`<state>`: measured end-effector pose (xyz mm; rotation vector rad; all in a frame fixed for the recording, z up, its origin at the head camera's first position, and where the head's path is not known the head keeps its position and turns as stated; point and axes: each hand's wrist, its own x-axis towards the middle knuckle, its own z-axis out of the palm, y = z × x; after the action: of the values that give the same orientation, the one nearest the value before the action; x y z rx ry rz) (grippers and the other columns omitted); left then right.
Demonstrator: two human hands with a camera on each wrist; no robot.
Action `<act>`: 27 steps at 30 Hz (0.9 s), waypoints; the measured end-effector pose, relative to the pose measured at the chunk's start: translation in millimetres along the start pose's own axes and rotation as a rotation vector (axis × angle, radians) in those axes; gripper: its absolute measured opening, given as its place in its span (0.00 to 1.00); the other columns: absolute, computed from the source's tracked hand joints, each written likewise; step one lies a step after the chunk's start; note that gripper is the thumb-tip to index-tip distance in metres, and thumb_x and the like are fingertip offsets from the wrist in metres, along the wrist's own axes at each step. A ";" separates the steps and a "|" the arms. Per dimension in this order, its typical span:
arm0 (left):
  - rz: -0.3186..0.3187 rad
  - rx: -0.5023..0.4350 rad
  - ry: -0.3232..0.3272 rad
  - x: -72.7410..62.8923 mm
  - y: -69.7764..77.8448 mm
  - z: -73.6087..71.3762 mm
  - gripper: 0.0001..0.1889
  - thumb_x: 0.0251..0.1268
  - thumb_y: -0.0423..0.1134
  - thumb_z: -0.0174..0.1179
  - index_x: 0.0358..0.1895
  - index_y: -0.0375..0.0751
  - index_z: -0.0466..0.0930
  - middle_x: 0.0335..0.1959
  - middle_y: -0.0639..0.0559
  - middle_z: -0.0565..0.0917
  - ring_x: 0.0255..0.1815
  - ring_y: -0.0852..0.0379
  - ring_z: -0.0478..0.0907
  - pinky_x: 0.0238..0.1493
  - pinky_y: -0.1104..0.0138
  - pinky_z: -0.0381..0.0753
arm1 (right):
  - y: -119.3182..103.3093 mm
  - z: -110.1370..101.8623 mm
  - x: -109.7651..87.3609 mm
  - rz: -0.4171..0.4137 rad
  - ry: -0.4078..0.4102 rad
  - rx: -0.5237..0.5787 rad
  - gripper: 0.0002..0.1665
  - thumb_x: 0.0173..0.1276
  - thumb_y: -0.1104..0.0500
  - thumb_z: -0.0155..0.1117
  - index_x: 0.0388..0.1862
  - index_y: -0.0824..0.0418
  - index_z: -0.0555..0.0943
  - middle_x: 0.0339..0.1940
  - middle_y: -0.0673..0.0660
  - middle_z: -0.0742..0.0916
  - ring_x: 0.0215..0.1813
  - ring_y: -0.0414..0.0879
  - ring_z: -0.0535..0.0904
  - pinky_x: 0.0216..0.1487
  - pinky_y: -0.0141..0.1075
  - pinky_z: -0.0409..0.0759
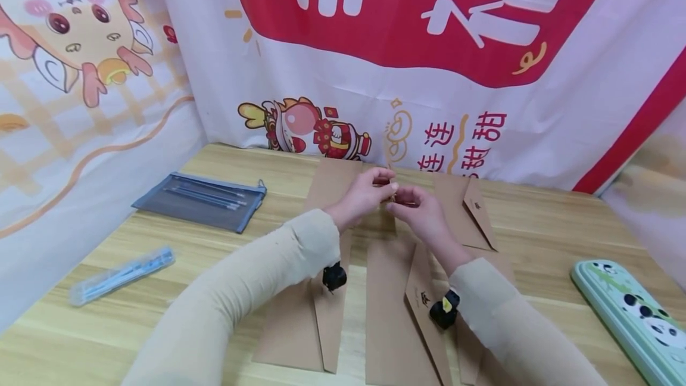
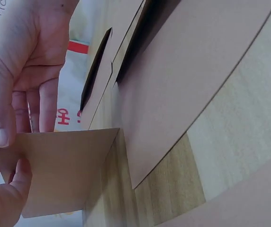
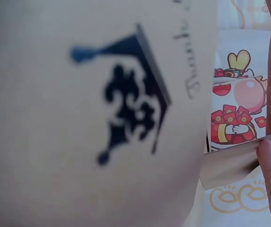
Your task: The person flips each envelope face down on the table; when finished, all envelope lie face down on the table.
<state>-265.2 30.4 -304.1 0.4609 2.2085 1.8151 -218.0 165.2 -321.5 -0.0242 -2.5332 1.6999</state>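
A: What lies closest?

B: Three brown envelopes at the front: a left front envelope (image 1: 292,332), a middle front envelope (image 1: 393,308) with a dark printed emblem (image 3: 130,99) on its flap, and a right front envelope (image 1: 468,344) partly covered by the right sleeve (image 1: 514,314).

A: And to either side of those?

B: At the right edge, a green pencil case (image 1: 638,314) with panda pictures. Over on the left, slightly farther in, a clear slim case (image 1: 123,276) with blue things inside.

A: Now the hands?

B: They meet beyond the middle front envelope. The left hand (image 1: 367,195) pinches a brown paper piece (image 2: 64,170) near one corner, thumb against its face. The right hand (image 1: 420,213) grips the same piece by its edge, thumb on one side and longer fingers behind.

A: How does that piece sit?

B: Upright, between the two hands. Whether it is a whole envelope, I can't tell.

A: Farther off?

B: A dark mesh pouch (image 1: 200,198) with pencil-like sticks, on the left. A left back envelope (image 1: 327,180) and a right back envelope (image 1: 458,213) flank the hands. Behind everything hangs a white cloth (image 1: 321,70) with a big red panel.
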 end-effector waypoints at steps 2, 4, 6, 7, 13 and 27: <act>0.003 -0.004 0.003 0.0 -0.3 1.4 0.19 0.66 0.35 0.54 0.59 0.37 0.70 0.56 0.44 0.74 0.57 0.51 0.71 0.55 0.64 0.75 | 1.0 0.6 -0.4 0.003 0.025 0.016 0.20 0.59 0.60 0.66 0.51 0.62 0.77 0.50 0.60 0.82 0.52 0.50 0.78 0.55 0.40 0.77; 0.010 -0.018 0.006 -0.3 -0.8 2.6 0.18 0.66 0.36 0.54 0.58 0.39 0.71 0.56 0.45 0.75 0.56 0.51 0.72 0.55 0.64 0.76 | 1.6 0.8 -1.0 0.015 0.042 0.042 0.19 0.60 0.60 0.65 0.50 0.63 0.77 0.49 0.59 0.83 0.51 0.49 0.78 0.52 0.38 0.79; 0.022 -0.034 0.005 -0.6 -1.8 3.7 0.18 0.67 0.36 0.53 0.58 0.39 0.71 0.55 0.45 0.75 0.55 0.52 0.72 0.54 0.65 0.76 | 1.3 1.1 -2.0 0.026 0.065 0.050 0.18 0.60 0.60 0.65 0.49 0.62 0.78 0.46 0.59 0.83 0.47 0.47 0.79 0.48 0.34 0.81; 0.029 -0.046 0.003 -1.2 -2.2 4.3 0.18 0.67 0.36 0.53 0.59 0.39 0.71 0.55 0.45 0.75 0.55 0.51 0.73 0.54 0.65 0.77 | 1.0 1.6 -2.5 0.028 0.081 0.050 0.17 0.60 0.60 0.66 0.47 0.62 0.79 0.45 0.59 0.84 0.45 0.46 0.79 0.45 0.33 0.81; 0.069 -0.134 -0.030 -2.5 -6.4 7.0 0.18 0.71 0.33 0.45 0.62 0.38 0.69 0.60 0.44 0.73 0.56 0.49 0.74 0.55 0.63 0.76 | -2.3 5.7 -5.4 -0.028 0.211 -0.080 0.12 0.58 0.60 0.66 0.40 0.63 0.81 0.34 0.59 0.86 0.34 0.43 0.79 0.31 0.28 0.77; 0.069 -0.275 -0.141 -2.4 -13.9 19.4 0.19 0.71 0.28 0.40 0.63 0.33 0.66 0.62 0.39 0.70 0.62 0.47 0.70 0.59 0.62 0.73 | -4.4 5.7 -15.4 -0.170 0.558 -0.133 0.09 0.57 0.64 0.60 0.37 0.67 0.78 0.30 0.61 0.84 0.33 0.47 0.78 0.25 0.20 0.71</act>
<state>-256.8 44.5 -321.6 0.5918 1.8379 2.0153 -203.0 157.3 -320.6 -0.2479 -2.1506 1.2413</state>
